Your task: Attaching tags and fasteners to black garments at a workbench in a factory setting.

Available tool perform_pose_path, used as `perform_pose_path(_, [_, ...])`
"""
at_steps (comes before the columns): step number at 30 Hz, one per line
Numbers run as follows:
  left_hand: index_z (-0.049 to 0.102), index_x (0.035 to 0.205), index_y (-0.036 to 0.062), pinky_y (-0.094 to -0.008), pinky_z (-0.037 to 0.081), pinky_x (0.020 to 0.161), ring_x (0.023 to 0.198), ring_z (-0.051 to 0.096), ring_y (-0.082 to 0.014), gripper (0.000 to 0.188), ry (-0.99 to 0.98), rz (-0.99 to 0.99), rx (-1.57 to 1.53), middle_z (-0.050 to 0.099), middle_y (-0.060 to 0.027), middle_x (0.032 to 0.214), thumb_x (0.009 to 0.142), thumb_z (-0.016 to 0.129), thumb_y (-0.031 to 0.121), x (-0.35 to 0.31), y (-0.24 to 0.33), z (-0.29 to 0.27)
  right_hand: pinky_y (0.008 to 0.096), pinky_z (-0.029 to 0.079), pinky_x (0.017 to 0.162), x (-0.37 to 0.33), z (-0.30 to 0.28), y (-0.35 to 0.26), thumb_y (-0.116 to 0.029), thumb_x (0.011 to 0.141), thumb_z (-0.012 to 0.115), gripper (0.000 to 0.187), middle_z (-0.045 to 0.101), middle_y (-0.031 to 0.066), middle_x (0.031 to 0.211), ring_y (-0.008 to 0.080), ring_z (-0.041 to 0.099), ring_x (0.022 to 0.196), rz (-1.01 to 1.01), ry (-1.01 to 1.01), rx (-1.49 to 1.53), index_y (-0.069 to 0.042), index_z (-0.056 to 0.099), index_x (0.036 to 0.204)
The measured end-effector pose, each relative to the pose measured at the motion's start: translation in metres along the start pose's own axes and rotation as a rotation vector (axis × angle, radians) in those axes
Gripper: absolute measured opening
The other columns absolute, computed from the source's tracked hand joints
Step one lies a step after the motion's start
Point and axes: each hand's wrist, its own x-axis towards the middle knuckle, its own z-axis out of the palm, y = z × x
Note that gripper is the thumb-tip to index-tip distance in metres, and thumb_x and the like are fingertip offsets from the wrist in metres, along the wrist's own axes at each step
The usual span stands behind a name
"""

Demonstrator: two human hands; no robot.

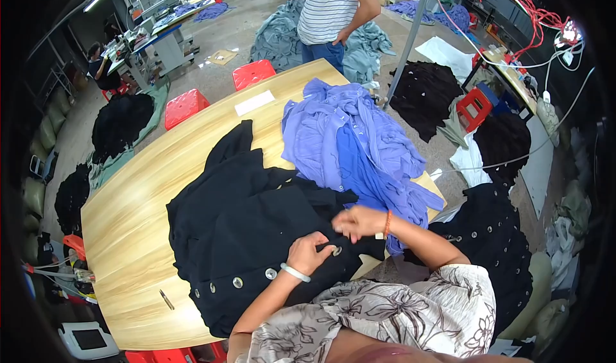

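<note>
A black garment [237,222] with a row of large shiny buttons is spread over the wooden table in front of me. My left hand [310,252], with a pale bangle at its wrist, pinches the garment's edge beside one button [337,250]. Just above and to the right, my right hand [359,224] is closed over the same part of the cloth, an orange bead bracelet on its wrist. Its fingers are curled together and slightly blurred, so whatever they hold cannot be made out. More buttons, such as this one [238,283], run along the edge nearest me.
A heap of purple-blue garments [346,132] lies on the table's far right. A small thin metal tool [167,299] and a white paper strip [255,103] rest on the wooden table [128,234]. Red stools [187,108] stand beyond. A person [327,23] stands past the far edge.
</note>
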Motion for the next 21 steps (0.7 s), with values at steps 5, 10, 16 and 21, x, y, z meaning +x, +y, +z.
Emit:
perform_pose_path(5, [0.062,0.077,0.0047,-0.041,0.051,0.059,0.067,0.065,-0.0309,0.026,0.116,0.105,0.241,0.065,-0.0103,0.077,0.075,0.077,0.026,-0.006,0.007,0.021,0.026,0.047,0.047,0.06,-0.091,-0.079,-0.02,0.095,0.056,0.07,0.065,0.0045,0.074,0.0096,0.056,0.053,-0.363,0.387,-0.083,-0.01,0.016,0.152])
perform_pose_path(10, [0.061,0.08,0.0051,-0.041,0.051,0.062,0.069,0.064,-0.0314,0.022,0.233,0.178,0.212,0.064,-0.0102,0.079,0.078,0.073,0.023,-0.013,0.006,0.026,0.0328,0.052,0.065,0.118,-0.184,-0.188,-0.018,0.085,0.064,0.081,0.069,0.0129,0.079,0.0161,0.064,0.064,-0.489,0.819,-0.283,0.004,0.018,0.149])
perform_pose_path(16, [0.066,0.093,0.0055,-0.0368,0.045,0.077,0.088,0.06,-0.027,0.019,0.24,0.258,0.174,0.063,-0.0076,0.091,0.077,0.072,0.013,-0.026,0.01,0.015,0.0314,0.046,0.05,0.153,-0.22,-0.249,-0.023,0.086,0.067,0.083,0.067,0.008,0.07,0.0159,0.058,0.056,-0.213,0.959,-0.39,0.003,0.019,0.148])
perform_pose_path(21, [0.064,0.105,0.0076,-0.0417,0.039,0.09,0.103,0.053,-0.0292,0.035,0.413,0.305,0.212,0.059,-0.008,0.109,0.073,0.076,0.013,-0.077,0.005,-0.026,0.0296,0.044,0.046,0.181,-0.221,-0.242,-0.025,0.086,0.068,0.085,0.065,0.0077,0.069,0.0152,0.056,0.052,-0.216,1.017,-0.444,-0.001,0.018,0.15])
